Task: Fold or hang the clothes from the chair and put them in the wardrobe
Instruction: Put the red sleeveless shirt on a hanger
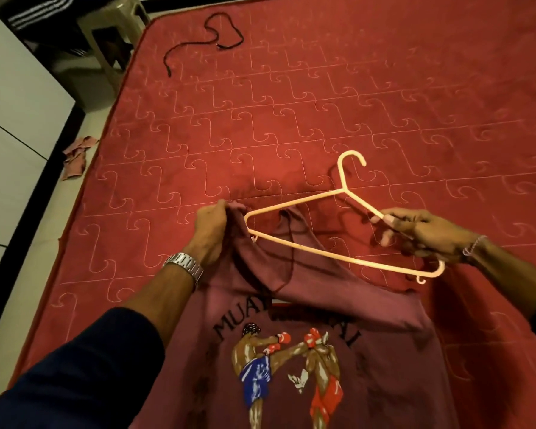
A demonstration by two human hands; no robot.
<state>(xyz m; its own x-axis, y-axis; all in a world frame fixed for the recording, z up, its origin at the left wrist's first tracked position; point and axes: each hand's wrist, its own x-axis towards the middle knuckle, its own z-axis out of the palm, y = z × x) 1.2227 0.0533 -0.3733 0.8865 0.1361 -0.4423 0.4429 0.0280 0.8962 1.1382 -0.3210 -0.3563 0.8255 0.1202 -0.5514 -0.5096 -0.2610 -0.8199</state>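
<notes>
Left hand (211, 227): fingers bunched around the shoulder strap of the maroon Muay Thai tank top (291, 351), lifting it.
Right hand (415, 230): pinches the right arm of the pale plastic hanger (307, 246).
Hanger: spans between both hands, its left end entering the top's strap by the left hand.
Tank top: hangs below the hands over the red quilted mattress (291, 103).
Black cord (211, 38): well beyond the hands.

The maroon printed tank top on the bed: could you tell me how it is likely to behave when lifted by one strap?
The maroon printed tank top will probably hang limp, since it already sags and creases where the left hand pinches its strap. It looks thin, so likely light. The stiff cream plastic hanger in the right hand should give it shape.
</notes>
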